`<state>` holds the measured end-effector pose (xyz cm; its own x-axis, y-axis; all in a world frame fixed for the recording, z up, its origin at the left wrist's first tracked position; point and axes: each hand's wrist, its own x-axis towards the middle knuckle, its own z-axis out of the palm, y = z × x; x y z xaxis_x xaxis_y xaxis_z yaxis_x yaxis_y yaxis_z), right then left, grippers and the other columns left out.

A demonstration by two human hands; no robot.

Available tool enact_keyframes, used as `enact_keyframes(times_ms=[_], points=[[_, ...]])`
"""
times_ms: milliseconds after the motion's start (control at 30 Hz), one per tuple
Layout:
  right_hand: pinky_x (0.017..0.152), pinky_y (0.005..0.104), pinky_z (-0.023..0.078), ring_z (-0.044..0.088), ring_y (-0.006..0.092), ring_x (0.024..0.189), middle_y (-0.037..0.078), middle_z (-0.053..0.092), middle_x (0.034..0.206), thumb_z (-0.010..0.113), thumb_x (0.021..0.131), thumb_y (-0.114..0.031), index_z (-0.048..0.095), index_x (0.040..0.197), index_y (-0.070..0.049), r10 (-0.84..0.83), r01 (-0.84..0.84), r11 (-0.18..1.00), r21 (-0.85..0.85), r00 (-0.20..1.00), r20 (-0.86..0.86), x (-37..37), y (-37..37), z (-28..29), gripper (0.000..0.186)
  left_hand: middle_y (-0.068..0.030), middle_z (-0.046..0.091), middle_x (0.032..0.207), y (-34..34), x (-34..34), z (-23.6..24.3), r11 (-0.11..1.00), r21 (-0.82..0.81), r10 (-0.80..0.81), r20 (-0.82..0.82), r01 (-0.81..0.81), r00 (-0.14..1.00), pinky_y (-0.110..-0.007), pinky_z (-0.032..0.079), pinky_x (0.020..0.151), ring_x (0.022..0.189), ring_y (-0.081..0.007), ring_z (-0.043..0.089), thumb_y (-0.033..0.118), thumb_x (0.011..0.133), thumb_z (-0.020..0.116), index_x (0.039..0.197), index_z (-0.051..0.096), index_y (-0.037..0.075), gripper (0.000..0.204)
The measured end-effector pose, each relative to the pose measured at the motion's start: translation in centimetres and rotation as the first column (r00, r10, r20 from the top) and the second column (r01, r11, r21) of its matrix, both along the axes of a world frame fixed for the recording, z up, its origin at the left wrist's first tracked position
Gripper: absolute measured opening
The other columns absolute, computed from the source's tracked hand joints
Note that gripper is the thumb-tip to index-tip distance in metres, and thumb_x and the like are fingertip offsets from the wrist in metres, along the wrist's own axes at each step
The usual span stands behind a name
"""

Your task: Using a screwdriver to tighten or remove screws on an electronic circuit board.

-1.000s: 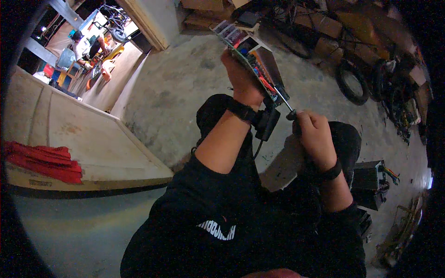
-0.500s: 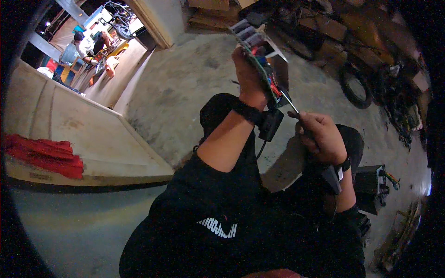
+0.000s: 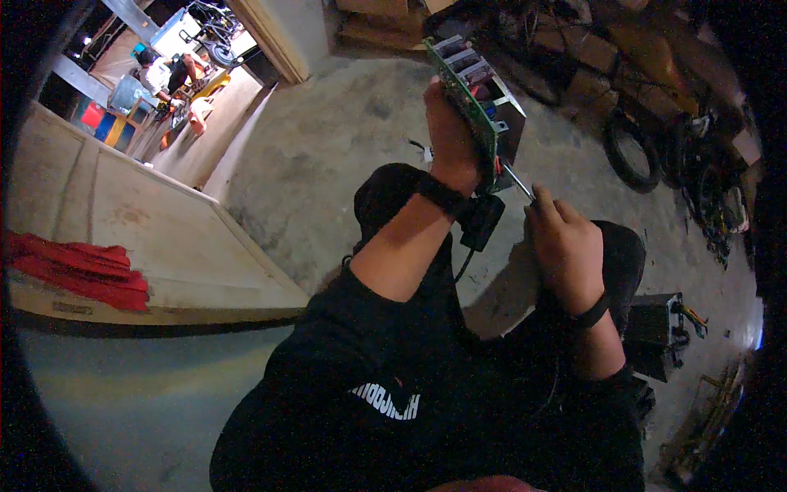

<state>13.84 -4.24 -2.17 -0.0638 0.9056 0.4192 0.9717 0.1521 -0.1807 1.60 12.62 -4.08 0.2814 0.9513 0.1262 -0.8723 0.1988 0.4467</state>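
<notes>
My left hand (image 3: 449,135) grips a green circuit board (image 3: 477,98) with blocky components, holding it up edge-on over a concrete floor. My right hand (image 3: 564,243) is closed around a screwdriver (image 3: 518,182), whose thin metal shaft points up-left at the lower end of the board. A black cable and small black box (image 3: 481,221) hang from the board beside my left wrist, which wears a black band. I am seated, with my knees in dark clothing below the hands.
A wooden bench top (image 3: 123,238) with a red cloth (image 3: 74,266) lies at the left. Tyres (image 3: 630,152), boxes and clutter fill the upper right. A black box with wires (image 3: 660,332) sits on the floor at right. People stand far off at upper left (image 3: 160,78).
My left hand has lifted the board higher and turned it more edge-on. My right hand has stayed near the board's lower end with the screwdriver.
</notes>
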Motion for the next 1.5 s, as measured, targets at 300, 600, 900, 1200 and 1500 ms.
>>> enact_keyframes(times_ms=[300,600,900,1200,1500], points=[[0.052,0.0284,0.043,0.054,0.0140,0.055,0.006,0.060,0.070,0.055,0.094,-0.023,0.060,0.122,-0.009,-0.100,-0.178,0.934,-0.309,0.700,-0.707,1.0,0.4,0.4,0.032,-0.0002,0.059,0.069,0.4,-0.3,-0.3,1.000,-0.016,0.026,0.058,-0.025,0.998,-0.026,0.046,0.053,0.058,-0.0124,0.057,0.050,0.093,0.035,0.088,0.058,0.015,0.042],[0.047,0.0221,0.038,0.046,0.0057,0.055,-0.001,0.058,0.079,0.052,0.096,-0.028,0.057,0.124,-0.007,-0.352,-0.504,0.772,-0.387,0.168,-0.921,3.0,1.3,0.0,0.035,0.0020,0.057,0.064,-0.3,-0.7,1.2,0.972,0.071,0.230,-0.059,-0.226,0.971,-0.025,0.044,0.049,0.053,-0.0118,0.055,0.049,0.092,0.034,0.080,0.056,0.016,0.041],[0.043,0.0253,0.036,0.048,0.0095,0.049,0.001,0.056,0.066,0.054,0.094,-0.030,0.065,0.095,-0.004,-0.253,-0.237,0.861,-0.451,0.568,-0.783,2.4,1.5,-0.6,0.029,0.0015,0.060,0.075,1.1,-0.4,-0.8,0.947,0.182,0.291,-0.135,-0.265,0.947,-0.024,0.046,0.055,0.064,-0.0095,0.057,0.045,0.094,0.037,0.090,0.060,0.015,0.038],[0.054,0.0401,0.047,0.059,0.0308,0.057,0.014,0.061,0.069,0.063,0.086,-0.025,0.067,0.094,-0.006,-0.086,0.108,0.982,0.155,0.986,-0.142,-1.4,0.3,-0.9,0.020,0.0018,0.058,0.076,-0.3,-0.6,1.0,0.989,-0.046,0.141,-0.024,-0.142,0.990,-0.026,0.048,0.058,0.065,-0.0108,0.056,0.048,0.094,0.035,0.090,0.059,0.015,0.040],[0.048,0.0274,0.034,0.044,0.0075,0.053,-0.001,0.050,0.057,0.054,0.095,-0.036,0.062,0.074,-0.001,-0.293,-0.185,0.876,-0.445,0.527,-0.797,1.3,1.1,-0.3,0.042,0.0013,0.061,0.082,-0.1,-1.3,0.4,0.949,0.189,0.281,-0.131,-0.254,0.951,-0.026,0.048,0.062,0.070,-0.0113,0.058,0.049,0.096,0.034,0.094,0.058,0.014,0.042]])
